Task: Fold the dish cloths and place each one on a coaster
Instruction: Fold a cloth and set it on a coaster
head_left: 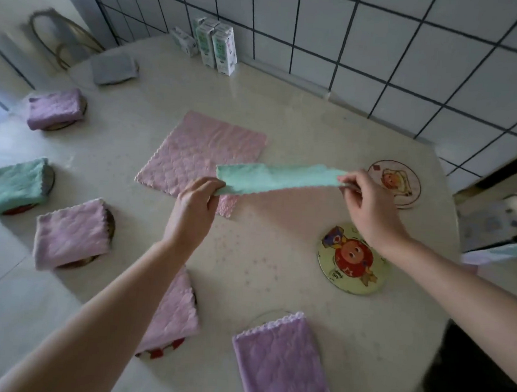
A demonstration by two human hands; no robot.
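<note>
A green dish cloth (pixel 275 178) hangs stretched above the table between my hands. My left hand (pixel 195 209) pinches its left end and my right hand (pixel 363 203) pinches its right end. Under it a pink cloth (pixel 199 152) lies flat and unfolded on the table. Two round coasters with cartoon pictures lie bare at the right: one (pixel 397 184) farther back, one (pixel 353 260) just below my right wrist. Folded cloths rest on coasters around the left and front: grey (pixel 113 67), purple (pixel 55 108), green (pixel 13 186), pink (pixel 71 234), pink (pixel 172 315), purple (pixel 279 362).
The pale round table (pixel 275 289) stands against a white tiled wall (pixel 414 53). Several milk cartons (pixel 218 46) stand at the back by the wall. A chair back (pixel 57 35) shows at the far left, and a cluttered surface (pixel 494 224) lies beyond the right edge.
</note>
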